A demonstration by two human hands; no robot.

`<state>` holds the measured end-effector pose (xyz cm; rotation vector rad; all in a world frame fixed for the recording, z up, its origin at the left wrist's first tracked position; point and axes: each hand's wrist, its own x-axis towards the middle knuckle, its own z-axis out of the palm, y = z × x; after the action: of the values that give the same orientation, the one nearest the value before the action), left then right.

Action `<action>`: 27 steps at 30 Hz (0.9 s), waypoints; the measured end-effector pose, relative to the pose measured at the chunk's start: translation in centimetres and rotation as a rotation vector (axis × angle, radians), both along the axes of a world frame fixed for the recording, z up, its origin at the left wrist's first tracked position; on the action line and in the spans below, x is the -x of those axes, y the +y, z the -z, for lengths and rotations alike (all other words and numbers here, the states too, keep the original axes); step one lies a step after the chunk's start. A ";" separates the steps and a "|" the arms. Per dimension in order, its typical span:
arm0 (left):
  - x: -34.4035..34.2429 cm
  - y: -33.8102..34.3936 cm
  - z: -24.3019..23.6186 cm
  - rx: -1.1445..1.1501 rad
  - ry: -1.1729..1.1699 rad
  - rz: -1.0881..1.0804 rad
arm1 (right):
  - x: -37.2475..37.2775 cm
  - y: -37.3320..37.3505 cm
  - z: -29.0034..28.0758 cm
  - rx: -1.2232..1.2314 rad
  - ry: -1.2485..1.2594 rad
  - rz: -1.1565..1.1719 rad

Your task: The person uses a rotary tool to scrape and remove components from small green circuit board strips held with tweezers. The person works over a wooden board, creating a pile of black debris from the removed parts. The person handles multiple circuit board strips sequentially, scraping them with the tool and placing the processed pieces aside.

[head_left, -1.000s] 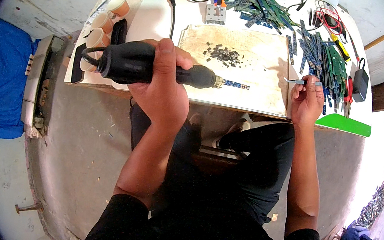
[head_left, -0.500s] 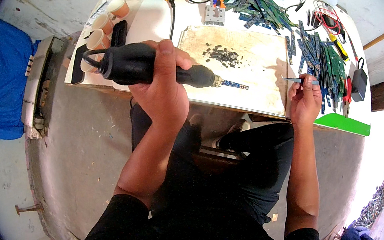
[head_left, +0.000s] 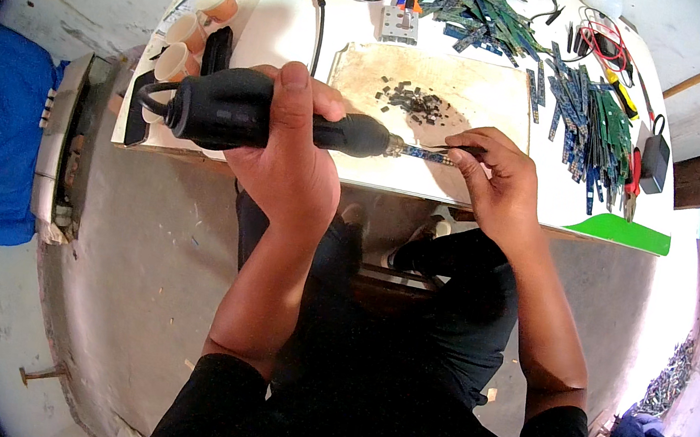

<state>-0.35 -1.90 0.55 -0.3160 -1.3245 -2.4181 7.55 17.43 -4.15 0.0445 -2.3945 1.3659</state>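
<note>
Black plastic is gripped here: the hot-air gun (head_left: 226,110) is wrapped by the curled left hand (head_left: 288,146), thumb laid across its body, nozzle aimed rightward. Just ahead of that nozzle, a narrow blue circuit strip (head_left: 423,153) is seen at the near part of the tan board (head_left: 354,83); whether it is touched by the metal cannot be told. And from the other side, dark slim tweezers (head_left: 454,149) are pinched between thumb and fingers of the nearly closed right hand (head_left: 504,187), tips pointed left over the strip, contact too small to be judged. Behind, small black chips (head_left: 413,101) are scattered on the board. Farther off, a green strip heap (head_left: 480,12) is backed onto the white desk (head_left: 282,37), with red-handled pliers (head_left: 633,184) placed at the right.
</note>
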 end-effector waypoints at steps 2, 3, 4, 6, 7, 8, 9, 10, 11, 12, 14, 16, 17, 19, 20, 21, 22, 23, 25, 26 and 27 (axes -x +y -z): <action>-0.1 0.0 -0.2 0.010 0.010 0.002 | 0.1 -0.3 0.8 0.100 -0.088 0.043; -0.1 0.0 -0.2 0.014 0.013 0.000 | 0.2 -0.3 1.0 0.091 -0.088 0.048; -0.1 0.0 -0.2 0.018 0.015 -0.001 | 0.3 -0.3 1.2 0.083 -0.087 0.053; -0.1 0.0 -0.2 0.020 0.010 -0.003 | 0.4 -0.3 1.4 0.081 -0.090 0.056; -0.1 0.1 -0.3 0.019 0.002 -0.006 | 0.4 -0.3 1.5 0.087 -0.092 0.051; -0.2 0.1 -0.3 0.018 -0.005 -0.009 | 0.5 -0.3 1.6 0.094 -0.094 0.047; -0.1 0.0 -0.1 0.004 0.012 0.006 | 0.5 -0.3 1.6 0.094 -0.090 0.037; 0.0 -0.2 0.1 -0.011 0.030 0.022 | 0.5 -0.3 1.4 0.093 -0.085 0.027; 0.1 -0.3 0.3 -0.025 0.048 0.038 | 0.5 -0.3 1.3 0.093 -0.080 0.018; 0.1 -0.3 0.2 -0.030 0.048 0.039 | 0.5 -0.2 1.4 0.093 -0.077 0.014; 0.1 -0.2 0.2 -0.041 0.049 0.041 | 0.6 -0.1 1.7 0.092 -0.070 0.009; -0.1 0.0 -0.2 0.005 0.010 0.012 | 0.7 -0.1 1.7 0.107 -0.084 0.003; -0.2 0.1 -0.4 0.029 -0.010 -0.002 | 0.8 0.0 1.8 0.116 -0.091 -0.001; -0.3 0.2 -0.2 0.038 -0.010 -0.011 | 0.8 0.0 1.9 0.123 -0.090 -0.003; -0.3 0.2 -0.1 0.043 -0.009 -0.015 | 0.9 0.0 1.9 0.126 -0.090 -0.004; -0.3 0.2 -0.2 0.044 -0.006 -0.014 | 0.9 0.0 2.0 0.127 -0.088 -0.004; -0.3 0.2 -0.2 0.045 -0.002 -0.011 | 0.9 0.1 2.0 0.127 -0.086 -0.002; -0.3 0.2 -0.2 0.047 0.002 -0.008 | 0.9 0.1 2.0 0.128 -0.084 -0.001; -0.3 0.3 -0.3 0.055 -0.001 -0.012 | 0.9 0.2 2.1 0.119 -0.099 -0.003; -0.3 0.2 -0.3 0.060 -0.003 -0.014 | 1.0 0.3 2.1 0.114 -0.106 -0.005; -0.3 0.2 -0.2 0.024 0.015 0.004 | 1.0 0.3 2.1 0.102 -0.104 -0.005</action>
<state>-0.06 -1.70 0.78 -0.3425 -1.3488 -2.4004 6.58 17.76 -6.26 -0.0496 -2.4057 1.5251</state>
